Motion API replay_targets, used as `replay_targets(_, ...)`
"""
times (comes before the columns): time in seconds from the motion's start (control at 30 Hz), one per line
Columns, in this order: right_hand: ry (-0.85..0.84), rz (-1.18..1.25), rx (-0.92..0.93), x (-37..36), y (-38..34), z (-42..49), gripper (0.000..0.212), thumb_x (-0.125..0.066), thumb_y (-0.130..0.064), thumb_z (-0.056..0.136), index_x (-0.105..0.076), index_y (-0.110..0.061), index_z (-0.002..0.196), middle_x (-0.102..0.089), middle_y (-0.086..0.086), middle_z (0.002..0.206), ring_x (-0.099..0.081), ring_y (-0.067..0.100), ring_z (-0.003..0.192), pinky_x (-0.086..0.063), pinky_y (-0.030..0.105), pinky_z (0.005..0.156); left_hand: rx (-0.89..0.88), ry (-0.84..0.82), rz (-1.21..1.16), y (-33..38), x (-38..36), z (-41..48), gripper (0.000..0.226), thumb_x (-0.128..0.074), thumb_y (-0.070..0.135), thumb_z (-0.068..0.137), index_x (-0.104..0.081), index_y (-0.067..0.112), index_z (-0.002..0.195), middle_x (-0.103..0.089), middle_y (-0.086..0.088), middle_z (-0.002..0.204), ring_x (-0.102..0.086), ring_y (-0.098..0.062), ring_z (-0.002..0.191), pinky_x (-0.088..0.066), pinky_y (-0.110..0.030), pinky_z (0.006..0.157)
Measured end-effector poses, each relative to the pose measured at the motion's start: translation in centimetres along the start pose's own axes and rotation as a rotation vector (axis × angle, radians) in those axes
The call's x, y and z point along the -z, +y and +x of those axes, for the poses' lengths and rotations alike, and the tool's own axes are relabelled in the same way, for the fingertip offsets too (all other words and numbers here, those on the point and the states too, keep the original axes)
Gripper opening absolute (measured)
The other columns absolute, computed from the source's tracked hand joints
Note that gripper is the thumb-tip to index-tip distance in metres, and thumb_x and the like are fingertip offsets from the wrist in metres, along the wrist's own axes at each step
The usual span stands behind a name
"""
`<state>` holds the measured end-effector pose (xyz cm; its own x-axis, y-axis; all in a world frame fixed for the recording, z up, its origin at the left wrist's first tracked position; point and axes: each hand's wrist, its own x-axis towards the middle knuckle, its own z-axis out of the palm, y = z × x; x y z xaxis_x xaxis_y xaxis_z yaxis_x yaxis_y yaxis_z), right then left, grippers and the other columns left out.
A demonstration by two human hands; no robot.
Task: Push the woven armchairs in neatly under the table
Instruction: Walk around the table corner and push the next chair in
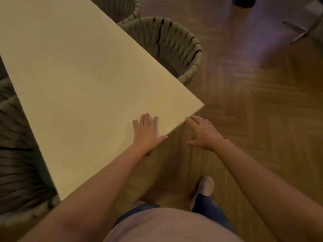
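A long cream table (73, 81) runs diagonally from the top left to a corner near the middle. A grey-green woven armchair (171, 42) is tucked partly under its right side, backrest sticking out. A second one (122, 7) sits behind it at the top. On the left side another woven armchair (15, 151) shows beside the table edge. My left hand (146, 131) lies flat on the tabletop near the corner, fingers straight. My right hand (202, 131) hovers open just off the table edge, fingertips at the edge.
Wooden herringbone floor (262, 110) spreads to the right and below. A metal chair leg (297, 30) and a dark object (244, 1) stand at the top right. My foot in a light shoe (206, 186) is on the floor below the hands.
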<state>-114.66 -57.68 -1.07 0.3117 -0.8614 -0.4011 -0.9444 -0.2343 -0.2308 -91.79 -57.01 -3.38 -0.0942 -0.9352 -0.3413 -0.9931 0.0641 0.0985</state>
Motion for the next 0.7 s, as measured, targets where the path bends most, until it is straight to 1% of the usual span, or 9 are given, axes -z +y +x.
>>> replay_targets(0.1, -0.018, -0.043, 0.135, 3.9, 6.1, 2.3, 0.097, -0.066, -0.052, 0.083, -0.006, -0.026, 0.155, -0.011, 0.008, 0.162, -0.007, 0.024, 0.149, -0.005, 0.042, 0.120, 0.132, 0.005, -0.094, 5.5, 0.7, 2.7, 0.088, -0.049, 0.065, 0.088, -0.011, 0.024, 0.155, 0.002, -0.011, 0.163, 0.006, -0.029, 0.150, 0.004, -0.058, 0.117)
replay_targets(0.17, -0.029, -0.080, 0.198, 6.3, 9.4, 4.3, 0.098, -0.067, -0.051, 0.083, -0.005, -0.027, 0.155, -0.008, 0.007, 0.162, -0.005, 0.024, 0.149, -0.003, 0.041, 0.120, 0.177, 0.010, -0.135, 8.7, 1.0, 4.1, 0.087, -0.052, 0.063, 0.087, -0.012, 0.024, 0.154, 0.002, -0.011, 0.162, 0.006, -0.030, 0.150, 0.005, -0.058, 0.117)
replay_targets(0.2, -0.030, -0.093, 0.212, 7.2, 10.3, 5.1, 0.098, -0.067, -0.051, 0.083, -0.004, -0.027, 0.155, -0.008, 0.007, 0.162, -0.004, 0.024, 0.150, -0.003, 0.042, 0.120, 0.170, 0.010, -0.149, 9.7, 1.2, 4.5, 0.088, -0.054, 0.062, 0.087, -0.012, 0.024, 0.154, 0.002, -0.011, 0.162, 0.006, -0.030, 0.149, 0.005, -0.058, 0.116)
replay_targets(0.3, -0.051, -0.134, 0.280, 10.4, 14.4, 9.2, 0.100, -0.068, -0.051, 0.082, -0.004, -0.027, 0.155, -0.008, 0.008, 0.162, -0.005, 0.024, 0.149, -0.005, 0.043, 0.121, 0.224, 0.007, -0.170, 13.3, 2.4, 7.6, 0.091, -0.057, 0.060, 0.086, -0.010, 0.024, 0.155, 0.003, -0.012, 0.162, 0.007, -0.031, 0.149, 0.005, -0.059, 0.116)
replay_targets(0.4, -0.075, -0.207, 0.367, 12.7, 17.3, 13.3, 0.101, -0.068, -0.050, 0.082, -0.003, -0.026, 0.155, -0.008, 0.008, 0.162, -0.005, 0.025, 0.149, -0.006, 0.043, 0.121, 0.294, -0.008, -0.165, 15.4, 3.8, 11.5, 0.093, -0.055, 0.062, 0.086, -0.005, 0.024, 0.155, 0.006, -0.011, 0.162, 0.010, -0.031, 0.149, 0.009, -0.059, 0.114)
replay_targets(0.5, -0.085, -0.241, 0.440, 15.2, 20.1, 18.7, 0.102, -0.070, -0.049, 0.082, -0.002, -0.026, 0.155, -0.008, 0.008, 0.162, -0.005, 0.025, 0.149, -0.005, 0.044, 0.121, 0.333, 0.020, -0.106, 16.7, 5.3, 17.1, 0.092, -0.053, 0.063, 0.087, -0.005, 0.025, 0.156, 0.007, -0.010, 0.163, 0.012, -0.030, 0.149, 0.010, -0.059, 0.114)
replay_targets(0.6, -0.089, -0.244, 0.476, 17.6, 22.9, 24.3, 0.104, -0.070, -0.050, 0.081, -0.001, -0.028, 0.155, -0.008, 0.008, 0.162, -0.005, 0.025, 0.149, -0.004, 0.044, 0.121, 0.312, 0.005, -0.046, 17.6, 6.1, 23.2, 0.090, -0.051, 0.064, 0.088, -0.006, 0.026, 0.156, 0.006, -0.010, 0.163, 0.011, -0.030, 0.149, 0.010, -0.059, 0.115)
replay_targets(0.7, -0.136, -0.258, 0.509, 20.5, 26.0, 29.5, 0.106, -0.071, -0.051, 0.079, 0.000, -0.029, 0.155, -0.008, 0.007, 0.162, -0.005, 0.024, 0.149, -0.003, 0.043, 0.121, 0.312, -0.049, -0.039, 18.6, 7.2, 29.2, 0.091, -0.053, 0.064, 0.087, -0.007, 0.026, 0.156, 0.004, -0.011, 0.163, 0.011, -0.030, 0.149, 0.009, -0.060, 0.116)
